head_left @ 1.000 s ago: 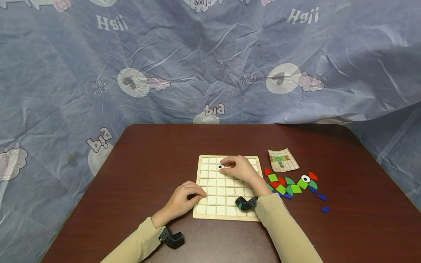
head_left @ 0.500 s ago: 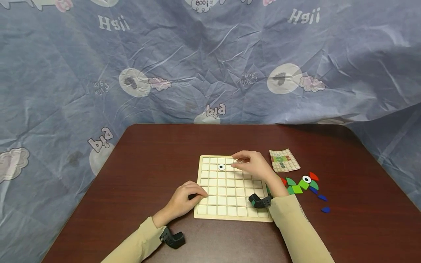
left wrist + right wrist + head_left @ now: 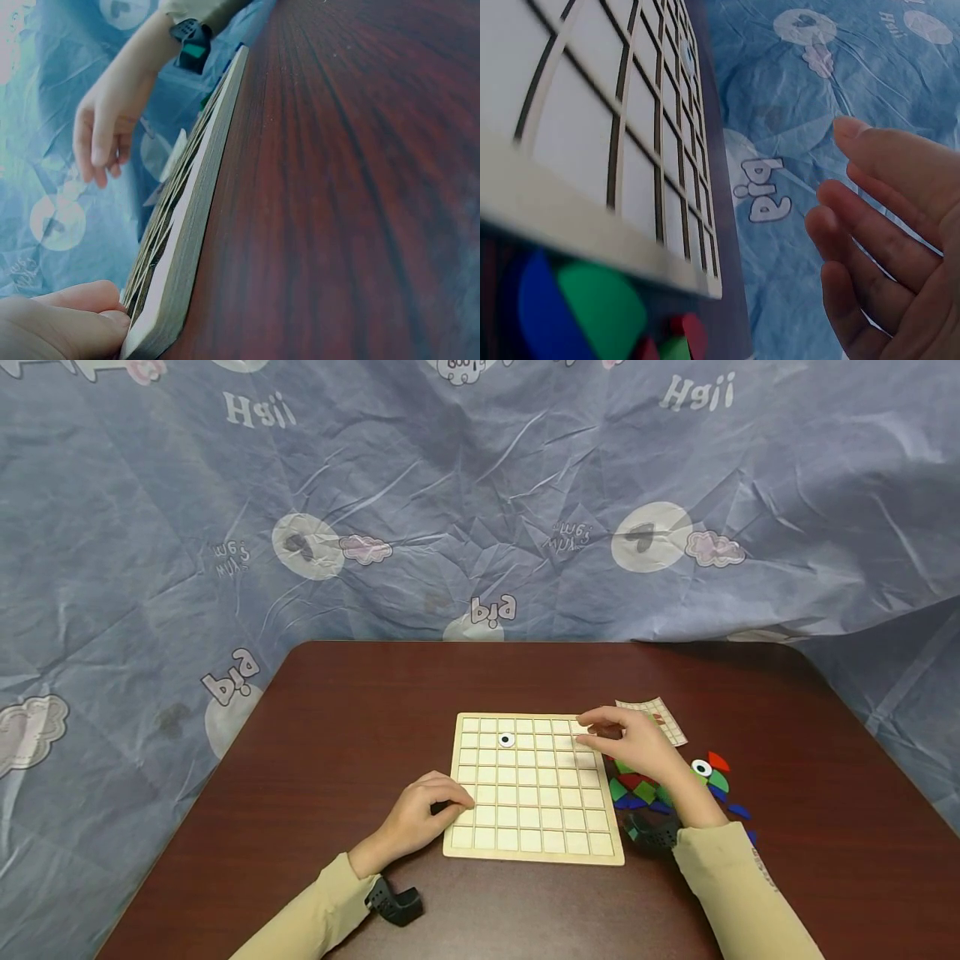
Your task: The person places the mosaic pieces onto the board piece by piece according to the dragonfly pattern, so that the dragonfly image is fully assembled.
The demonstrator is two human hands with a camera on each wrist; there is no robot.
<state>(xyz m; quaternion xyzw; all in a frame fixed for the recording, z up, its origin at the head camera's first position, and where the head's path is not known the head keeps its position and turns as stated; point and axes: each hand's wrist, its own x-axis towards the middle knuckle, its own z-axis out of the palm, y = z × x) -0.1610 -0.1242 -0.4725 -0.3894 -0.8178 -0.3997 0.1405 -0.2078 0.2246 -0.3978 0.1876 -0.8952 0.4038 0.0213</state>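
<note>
A pale wooden grid board (image 3: 528, 793) lies flat on the table, divided into small square cells. One white round eye piece (image 3: 507, 740) with a black dot sits in a cell in its upper left part. My left hand (image 3: 423, 810) rests at the board's left edge; in the left wrist view, the thumb and finger tips (image 3: 112, 315) touch the rim from the top side. My right hand (image 3: 633, 743) hovers above the board's upper right corner, its fingers apart with nothing between them. In the right wrist view this hand (image 3: 892, 232) shows loosely bent, separate fingers.
Right of the board lie several red, green and blue pieces (image 3: 645, 791), partly hidden by the right arm. A second eye piece (image 3: 701, 768) is among them. Behind the right hand lies a pattern card (image 3: 670, 724). A printed cloth (image 3: 450, 510) hangs behind the table (image 3: 360, 710).
My right hand has let go of the eye piece in its cell and moved right across the board to the corner. The left hand has stayed at the left edge.
</note>
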